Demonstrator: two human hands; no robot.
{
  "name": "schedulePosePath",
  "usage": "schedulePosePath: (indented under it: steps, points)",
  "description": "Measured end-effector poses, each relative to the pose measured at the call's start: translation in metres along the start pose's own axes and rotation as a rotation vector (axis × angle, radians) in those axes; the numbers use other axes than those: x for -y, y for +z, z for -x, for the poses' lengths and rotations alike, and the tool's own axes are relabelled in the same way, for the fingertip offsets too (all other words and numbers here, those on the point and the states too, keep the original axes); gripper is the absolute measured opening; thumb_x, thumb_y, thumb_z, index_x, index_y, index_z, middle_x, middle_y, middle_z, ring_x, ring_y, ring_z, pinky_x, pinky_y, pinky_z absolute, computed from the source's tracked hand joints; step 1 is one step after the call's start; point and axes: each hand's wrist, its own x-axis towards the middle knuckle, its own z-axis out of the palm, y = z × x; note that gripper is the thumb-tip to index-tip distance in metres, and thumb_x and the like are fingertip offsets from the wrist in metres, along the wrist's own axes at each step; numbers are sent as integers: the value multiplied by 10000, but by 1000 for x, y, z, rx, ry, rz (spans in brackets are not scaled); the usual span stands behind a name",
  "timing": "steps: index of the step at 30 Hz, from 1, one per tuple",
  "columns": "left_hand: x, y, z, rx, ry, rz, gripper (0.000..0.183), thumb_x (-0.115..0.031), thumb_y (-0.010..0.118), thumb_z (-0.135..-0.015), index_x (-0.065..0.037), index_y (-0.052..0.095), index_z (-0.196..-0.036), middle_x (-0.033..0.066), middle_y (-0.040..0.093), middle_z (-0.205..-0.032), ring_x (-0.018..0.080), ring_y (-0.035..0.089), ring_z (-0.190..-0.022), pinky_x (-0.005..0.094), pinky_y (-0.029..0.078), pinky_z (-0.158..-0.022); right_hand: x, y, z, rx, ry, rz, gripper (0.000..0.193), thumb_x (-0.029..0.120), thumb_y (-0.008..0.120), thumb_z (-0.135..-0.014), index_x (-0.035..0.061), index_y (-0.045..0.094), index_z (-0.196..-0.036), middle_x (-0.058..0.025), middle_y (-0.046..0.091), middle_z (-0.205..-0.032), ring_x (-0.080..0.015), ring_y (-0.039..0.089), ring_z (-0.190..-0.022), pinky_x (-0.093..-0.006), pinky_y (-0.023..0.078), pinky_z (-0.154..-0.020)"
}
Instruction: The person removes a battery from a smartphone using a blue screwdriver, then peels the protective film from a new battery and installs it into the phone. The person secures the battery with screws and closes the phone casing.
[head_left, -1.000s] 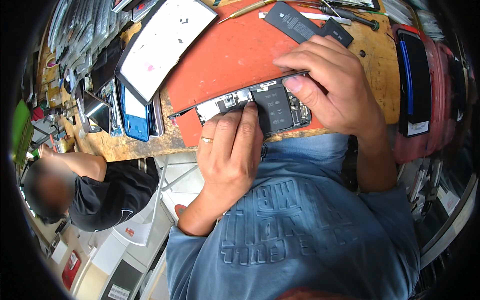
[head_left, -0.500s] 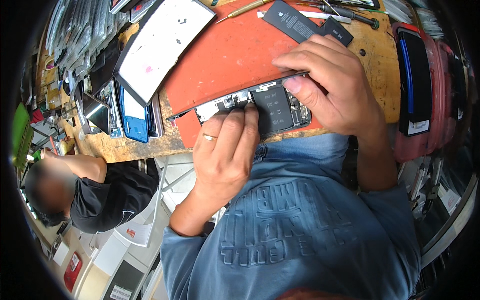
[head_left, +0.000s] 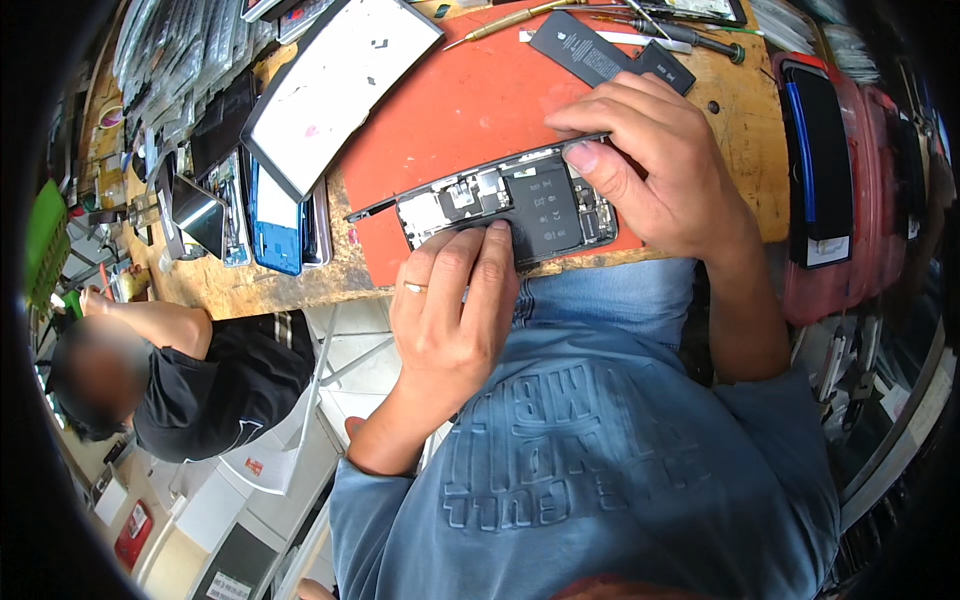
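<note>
An opened smartphone (head_left: 467,197) lies near the table's front edge, its inner parts and black battery (head_left: 547,212) facing up. Along its far long side stands a dark panel (head_left: 376,207), seen almost edge-on, apparently the screen. My right hand (head_left: 665,175) grips the right end of this panel between thumb and fingers. The fingers of my left hand (head_left: 450,300) are bent and close together, their tips at the phone's near side beside the battery; its thumb is hidden. Beyond the right hand a loose phone battery (head_left: 580,50) lies on the orange mat (head_left: 470,110).
A white-topped tray (head_left: 340,90) stands at the far left of the mat. Several phones and blue phone frames (head_left: 275,225) are stacked left of it. Screwdrivers (head_left: 515,17) lie at the back. A pink box (head_left: 870,190) sits at the right. A co-worker (head_left: 220,380) sits at the left.
My left fingertips have drawn back toward the near edge from the phone's inner parts. The phone lies flatter, showing more of its inside. My right hand keeps its grip.
</note>
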Motion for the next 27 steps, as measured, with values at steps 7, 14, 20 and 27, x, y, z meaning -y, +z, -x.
schedulePosePath:
  steps: [7,14,20,27]
  points:
    - [-3,2,-11,44,-11,-72,412,9,782,-790,41,771,-1200,110,683,-1043,242,650,-876,365,542,-781,-2,1,1,-10,-20,8,214,139,726,-966,-36,747,-1087,-164,762,-1006,-345,688,-889,-423,524,-832]
    - [1,-1,-22,126,28,-37,341,-4,786,-797,20,761,-1136,110,640,-921,273,648,-803,389,518,-703,2,-1,0,9,6,9,210,136,723,-963,-33,744,-1085,-156,757,-992,-338,683,-880,-417,515,-818]
    - [4,-4,-38,208,4,27,197,-97,801,-797,-34,709,-959,65,568,-838,233,599,-629,376,473,-548,-2,-1,1,-7,-23,1,210,136,711,-973,-31,742,-1096,-153,745,-974,-335,666,-858,-422,502,-799]
    - [-2,-8,-25,128,6,-63,262,-117,811,-841,-27,747,-1078,58,559,-829,228,591,-657,369,479,-551,0,1,2,-12,14,-18,192,161,725,-986,-15,733,-1064,-145,732,-965,-343,663,-881,-434,504,-811]
